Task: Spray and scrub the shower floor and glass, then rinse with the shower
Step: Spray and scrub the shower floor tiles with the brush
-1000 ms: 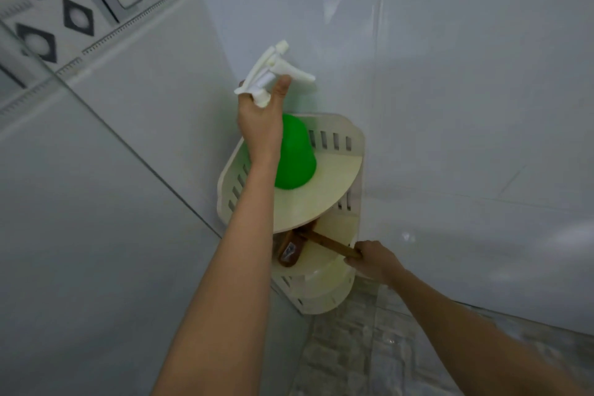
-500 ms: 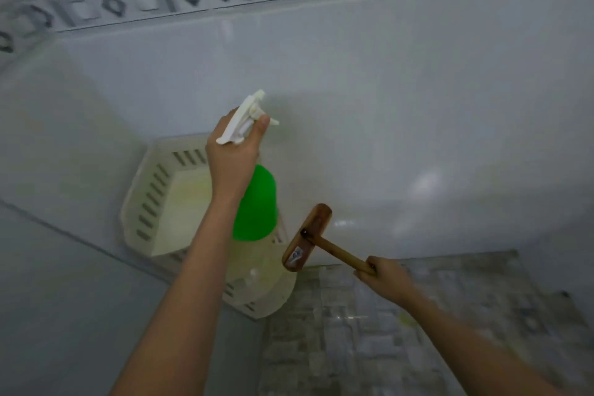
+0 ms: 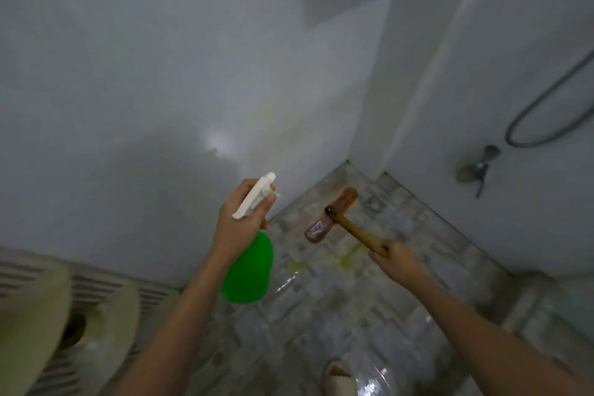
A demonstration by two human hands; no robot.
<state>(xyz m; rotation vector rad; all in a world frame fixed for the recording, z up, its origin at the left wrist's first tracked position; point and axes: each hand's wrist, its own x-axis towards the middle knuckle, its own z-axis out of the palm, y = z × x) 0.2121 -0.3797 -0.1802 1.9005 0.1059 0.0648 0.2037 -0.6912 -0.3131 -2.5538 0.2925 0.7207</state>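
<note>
Head view: the left hand holds the green spray bottle above the tiled shower floor. Its fingers are curled round the neck under the white trigger head, and the green body hangs below the palm. Just right of the spray bottle, the right hand grips the handle end of a wooden brush, whose head sticks out beyond those fingers, level with the bottle's neck. A shower hose loops on the wall far right of the bottle.

Glossy green plastic spray bottle, wooden scrub brush, wet, shiny stone-patterned floor, smooth white walls.
</note>
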